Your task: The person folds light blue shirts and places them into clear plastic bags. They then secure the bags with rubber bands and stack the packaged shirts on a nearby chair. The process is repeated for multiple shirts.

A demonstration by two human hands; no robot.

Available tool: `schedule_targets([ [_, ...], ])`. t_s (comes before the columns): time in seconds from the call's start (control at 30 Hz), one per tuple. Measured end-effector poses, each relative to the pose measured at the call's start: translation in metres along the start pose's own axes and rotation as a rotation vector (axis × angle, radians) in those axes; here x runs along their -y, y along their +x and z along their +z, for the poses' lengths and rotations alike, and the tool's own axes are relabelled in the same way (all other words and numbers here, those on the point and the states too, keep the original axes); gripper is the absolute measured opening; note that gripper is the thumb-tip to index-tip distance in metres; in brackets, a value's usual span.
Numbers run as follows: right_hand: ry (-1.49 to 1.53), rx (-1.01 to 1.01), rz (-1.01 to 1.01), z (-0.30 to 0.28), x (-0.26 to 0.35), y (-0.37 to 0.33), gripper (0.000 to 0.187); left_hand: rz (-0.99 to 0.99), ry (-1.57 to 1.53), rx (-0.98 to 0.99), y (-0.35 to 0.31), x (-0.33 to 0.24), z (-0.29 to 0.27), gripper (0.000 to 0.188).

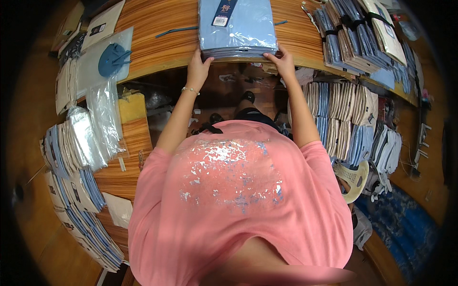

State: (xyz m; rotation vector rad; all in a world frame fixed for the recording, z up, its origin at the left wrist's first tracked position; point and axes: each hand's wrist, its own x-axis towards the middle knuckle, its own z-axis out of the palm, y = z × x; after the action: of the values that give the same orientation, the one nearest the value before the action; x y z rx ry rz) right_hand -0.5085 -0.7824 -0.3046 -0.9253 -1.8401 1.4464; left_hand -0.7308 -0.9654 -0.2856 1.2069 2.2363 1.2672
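While both arms reach forward over the near edge of the wooden counter (157,28), the left hand (198,64) and the right hand (283,61) press against the two near corners of one stack of packaged light-blue shirts (237,26). Each hand is spread narrow, fingers curled up onto the front edge of the stack, thumbs below; neither lifts it clear. How many shirts the stack holds cannot be counted, though several thin layers show at its front edge. It lies at the middle of the counter's near edge, with one dark tag (224,12) on top.

Toward the counter's left end lies one blue round disc (112,59) on a clear plastic sheet, with loose clear bags (102,119) hanging just below it. At the right end stand bundles of folded shirts (358,38) tied with dark bands, at least three. Further rows of packed shirts (343,119) stand under the counter at the right, and another fanned row (76,190) lies at the left.
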Motion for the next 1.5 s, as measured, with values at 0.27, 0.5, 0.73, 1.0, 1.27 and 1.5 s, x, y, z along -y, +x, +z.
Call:
schedule_targets([
  [0.27,0.153,-0.101,-0.005,0.008,0.000,-0.007,0.059,-0.020,-0.007,0.031,0.006,0.004,-0.006,0.042],
  [0.5,-0.135,-0.138,-0.074,0.024,0.018,-0.014,0.078,0.027,-0.020,0.001,0.006,0.012,-0.003,0.040],
  [0.73,-0.385,-0.255,-0.238,0.025,-0.003,-0.013,0.086,-0.006,0.053,0.014,0.005,-0.005,-0.005,0.043],
  [1.0,-0.344,-0.226,-0.159,0.025,0.004,-0.015,0.085,-0.114,0.124,0.072,0.007,0.004,-0.005,0.046],
  [1.27,-0.807,-0.309,-0.367,-0.049,0.006,0.065,0.028,0.059,0.283,-0.027,0.107,0.063,-0.068,0.040],
  [1.5,-0.952,0.168,-0.030,-0.086,0.022,0.128,0.017,-0.082,0.459,0.066,0.139,0.055,-0.101,0.025],
])
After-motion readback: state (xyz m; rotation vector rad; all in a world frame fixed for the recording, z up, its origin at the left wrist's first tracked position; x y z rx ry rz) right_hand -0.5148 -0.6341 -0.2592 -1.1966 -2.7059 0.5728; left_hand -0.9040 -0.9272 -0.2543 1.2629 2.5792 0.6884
